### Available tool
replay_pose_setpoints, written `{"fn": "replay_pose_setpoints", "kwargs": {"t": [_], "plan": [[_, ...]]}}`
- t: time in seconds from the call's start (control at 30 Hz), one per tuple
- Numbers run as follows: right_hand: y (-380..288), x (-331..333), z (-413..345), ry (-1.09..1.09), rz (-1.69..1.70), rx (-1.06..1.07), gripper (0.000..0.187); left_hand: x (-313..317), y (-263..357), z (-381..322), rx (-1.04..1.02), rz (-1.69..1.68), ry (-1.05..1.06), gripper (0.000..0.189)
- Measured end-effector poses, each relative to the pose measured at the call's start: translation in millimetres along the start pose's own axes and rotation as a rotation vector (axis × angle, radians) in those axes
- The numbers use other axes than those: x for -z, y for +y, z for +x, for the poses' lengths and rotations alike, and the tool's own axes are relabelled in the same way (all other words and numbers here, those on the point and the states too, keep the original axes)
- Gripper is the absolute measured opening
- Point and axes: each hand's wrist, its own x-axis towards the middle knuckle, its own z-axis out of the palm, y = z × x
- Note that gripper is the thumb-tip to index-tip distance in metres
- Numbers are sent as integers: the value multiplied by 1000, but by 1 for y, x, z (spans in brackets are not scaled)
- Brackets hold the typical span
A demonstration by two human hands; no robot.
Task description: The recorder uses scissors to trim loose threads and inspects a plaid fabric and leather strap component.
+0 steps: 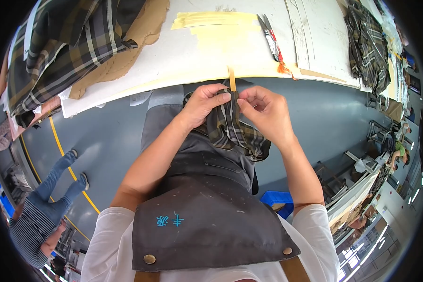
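Observation:
Both hands meet in front of my lap at the table's near edge, holding a sewn piece of dark plaid fabric (pixel 229 128). My left hand (pixel 206 105) pinches its upper end between thumb and fingers. Opposite it, my right hand (pixel 268 112) grips the same end with thumb and forefinger. A narrow tan strip (pixel 232 79), apparently wood or bamboo, juts from the table edge and reaches the fabric between the hands; whether it goes inside cannot be seen. The rest of the cloth hangs down over my grey trousers.
On the white tabletop (pixel 211 53) lie thread snips (pixel 272 44) with an orange tassel. Plaid fabric (pixel 81 46) is piled on brown paper at left, more plaid pieces (pixel 368 49) at right. A blue crate (pixel 285 208) stands on the floor; a person (pixel 38 225) is at lower left.

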Motion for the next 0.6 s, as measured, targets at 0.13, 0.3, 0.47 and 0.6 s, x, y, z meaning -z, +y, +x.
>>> {"fn": "replay_pose_setpoints", "kwargs": {"t": [0.13, 0.3, 0.47, 0.6], "plan": [[-14, -3, 0, 78, -330, 144, 10, -2, 6, 1, -51, 66, 50, 18], [-18, -8, 4, 187, -524, 238, 8, -5, 9, 4, -108, 97, 57, 26], [-16, -8, 7, 172, -498, 207, 9, -5, 8, 3, -121, 152, 59, 27], [-16, -5, 8, 153, -338, 114, 9, -9, 11, 0, -115, 261, 89, 26]]}}
